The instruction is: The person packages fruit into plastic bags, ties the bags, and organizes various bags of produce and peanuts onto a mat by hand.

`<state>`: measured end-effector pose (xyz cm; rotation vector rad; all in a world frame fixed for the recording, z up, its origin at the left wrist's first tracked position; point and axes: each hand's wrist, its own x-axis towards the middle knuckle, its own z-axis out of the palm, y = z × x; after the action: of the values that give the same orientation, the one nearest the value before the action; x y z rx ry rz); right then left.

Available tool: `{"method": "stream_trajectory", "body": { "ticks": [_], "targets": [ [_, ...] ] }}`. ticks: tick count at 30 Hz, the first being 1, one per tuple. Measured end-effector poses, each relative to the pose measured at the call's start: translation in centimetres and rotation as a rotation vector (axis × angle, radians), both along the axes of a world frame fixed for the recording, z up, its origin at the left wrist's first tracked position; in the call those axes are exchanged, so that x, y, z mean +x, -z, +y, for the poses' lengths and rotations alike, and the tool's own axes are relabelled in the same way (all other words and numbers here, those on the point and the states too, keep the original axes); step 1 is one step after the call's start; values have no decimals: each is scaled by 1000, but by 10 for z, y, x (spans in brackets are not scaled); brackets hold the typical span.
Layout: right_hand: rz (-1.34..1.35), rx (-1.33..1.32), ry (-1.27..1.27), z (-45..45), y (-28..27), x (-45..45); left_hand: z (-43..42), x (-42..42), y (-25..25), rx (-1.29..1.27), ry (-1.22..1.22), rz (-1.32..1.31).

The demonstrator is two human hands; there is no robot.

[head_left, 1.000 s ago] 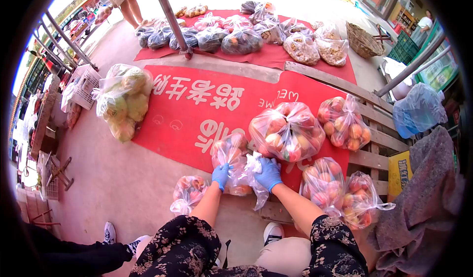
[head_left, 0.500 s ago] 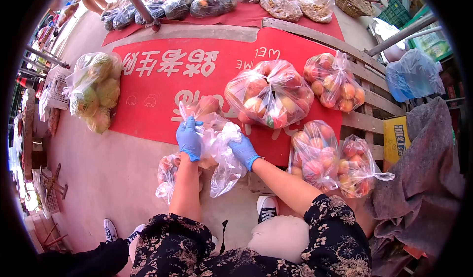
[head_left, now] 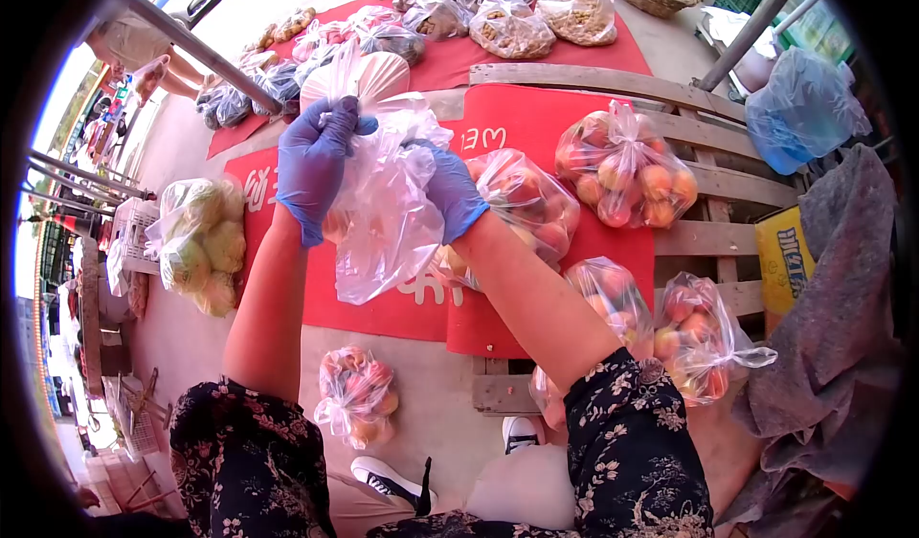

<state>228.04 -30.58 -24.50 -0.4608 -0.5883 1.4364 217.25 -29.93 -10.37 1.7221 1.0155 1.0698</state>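
My left hand (head_left: 318, 169), in a blue glove, is closed on the gathered neck of a clear plastic bag (head_left: 335, 74). A pale, rounded, pleated shape shows behind that bag's top; I cannot tell what it is. My right hand (head_left: 448, 191), also gloved, is closed on a bunch of crumpled thin white plastic bags (head_left: 388, 198) hanging between both hands. Its fingertips are hidden by the plastic. Behind my right wrist sits a large clear bag of peach-like fruit (head_left: 526, 198). Below my arms, a smaller tied bag of fruit (head_left: 356, 394) stands on the floor.
More bagged fruit (head_left: 627, 169) lies to the right on the red cloth and wooden pallet (head_left: 704, 241). Bagged green vegetables (head_left: 206, 241) stand at left. Bags of nuts (head_left: 512, 29) line the back. Metal poles (head_left: 196, 48) slant in. A person stands at the far left.
Both hands have risen and moved forward with the plastic bags, my left hand pulling up the clear bag's neck. The view has shifted, uncovering the small fruit bag on the floor.
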Motion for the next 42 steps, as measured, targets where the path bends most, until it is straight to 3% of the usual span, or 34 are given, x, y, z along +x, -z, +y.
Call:
{"method": "stream_trajectory", "body": {
  "ticks": [2, 4, 6, 10, 14, 16, 18, 22, 24, 26, 27, 29, 33, 35, 38, 42],
  "targets": [
    [-598, 201, 395, 44, 31, 40, 23, 28, 14, 30, 91, 80],
    [-643, 348, 553, 68, 46, 71, 46, 56, 33, 108, 137, 254],
    [-62, 489, 421, 82, 69, 99, 66, 86, 53, 189, 153, 443],
    [-246, 227, 620, 58, 84, 145, 83, 155, 67, 390, 208, 529],
    [-231, 127, 653, 51, 128, 156, 85, 186, 94, 527, 385, 614],
    [-1029, 98, 915, 42, 141, 163, 80, 190, 110, 515, 427, 662],
    [-543, 142, 874, 68, 190, 158, 77, 193, 118, 508, 474, 648],
    [76, 306, 770, 83, 216, 153, 72, 207, 128, 566, 457, 668],
    [270, 267, 737, 87, 223, 154, 65, 212, 136, 540, 366, 712],
    [382, 54, 782, 82, 212, 159, 64, 212, 150, 456, 291, 739],
    [432, -52, 800, 78, 204, 163, 68, 212, 158, 444, 283, 880],
    [522, -272, 826, 66, 189, 169, 80, 208, 191, 302, 254, 813],
    [384, -484, 937, 42, 174, 170, 86, 201, 211, 226, 344, 684],
    [350, -362, 956, 37, 179, 171, 80, 195, 207, 320, 336, 712],
    [202, -474, 1036, -1, 120, 164, 65, 180, 169, 236, 391, 751],
    [114, -444, 1090, -24, 91, 164, 62, 138, 159, 263, 320, 678]
  ]
}}
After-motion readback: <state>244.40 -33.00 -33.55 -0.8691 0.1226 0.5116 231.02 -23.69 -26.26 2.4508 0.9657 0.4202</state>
